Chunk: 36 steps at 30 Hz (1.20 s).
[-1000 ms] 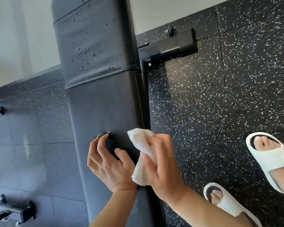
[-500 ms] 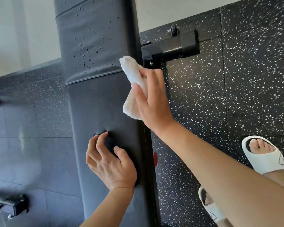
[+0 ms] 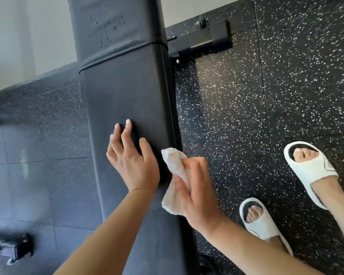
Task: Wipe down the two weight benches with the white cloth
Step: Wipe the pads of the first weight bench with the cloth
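- Head view: right hand (image 3: 195,193) grips the bunched white cloth (image 3: 174,175) against the side edge of the weight bench (image 3: 127,92), at about 5 o'clock.
- Left hand (image 3: 133,161), fingers spread and holding nothing, rests on the pad.
- Droplets (image 3: 107,30) remain at 12 o'clock, so this bench looks part-wiped; no second bench shows.

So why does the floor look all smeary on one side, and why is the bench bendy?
Head view: the speckled floor streaks at the right edge and top corner, which is motion blur; the wide-angle lens bows the weight bench; pale glare washes the floor at left; the right hand gripping the white cloth and the left hand look fairly sharp.
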### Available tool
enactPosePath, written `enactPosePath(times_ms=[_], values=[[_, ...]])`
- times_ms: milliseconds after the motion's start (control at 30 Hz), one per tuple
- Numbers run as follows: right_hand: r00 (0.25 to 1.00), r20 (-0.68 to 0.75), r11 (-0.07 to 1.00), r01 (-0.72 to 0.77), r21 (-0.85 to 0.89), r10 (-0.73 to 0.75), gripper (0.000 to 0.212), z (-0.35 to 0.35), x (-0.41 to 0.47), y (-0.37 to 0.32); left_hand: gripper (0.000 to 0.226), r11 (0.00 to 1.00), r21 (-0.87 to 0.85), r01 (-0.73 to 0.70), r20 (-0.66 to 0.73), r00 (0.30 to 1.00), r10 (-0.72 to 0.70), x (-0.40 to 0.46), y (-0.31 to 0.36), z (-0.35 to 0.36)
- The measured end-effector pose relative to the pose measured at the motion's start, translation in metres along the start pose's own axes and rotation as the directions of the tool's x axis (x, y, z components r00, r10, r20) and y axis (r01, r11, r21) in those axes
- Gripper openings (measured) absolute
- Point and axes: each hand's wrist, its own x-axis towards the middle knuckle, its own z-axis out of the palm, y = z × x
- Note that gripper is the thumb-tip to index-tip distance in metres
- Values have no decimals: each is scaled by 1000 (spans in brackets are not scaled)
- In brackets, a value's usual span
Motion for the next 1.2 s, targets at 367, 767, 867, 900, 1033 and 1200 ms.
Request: enactPosePath(times_ms=[367,767,867,900,1033,1200], values=[[973,-230,1000,23,-13,-25,25,15,96,-13,55,881,185,-436,253,887,387,-123,-107,-45],[966,-108,969,-242,-40,237,40,31,-199,23,57,882,183,-434,238,890,389,-128,-111,-47],[971,-114,974,-218,-60,210,29,27,-179,20,59,890,178,-420,227,897,378,-130,-113,-45],[977,-119,981,-183,-62,175,25,26,-163,16,59,890,178,-419,222,898,379,-130,-113,-44],[981,-186,956,-3,-295,-54,21,30,-44,-8,57,892,188,-411,228,902,368,-130,-115,-43],[944,74,612,266,-745,-322,25,47,95,-50,62,891,187,-414,242,898,367,-129,-114,-45]])
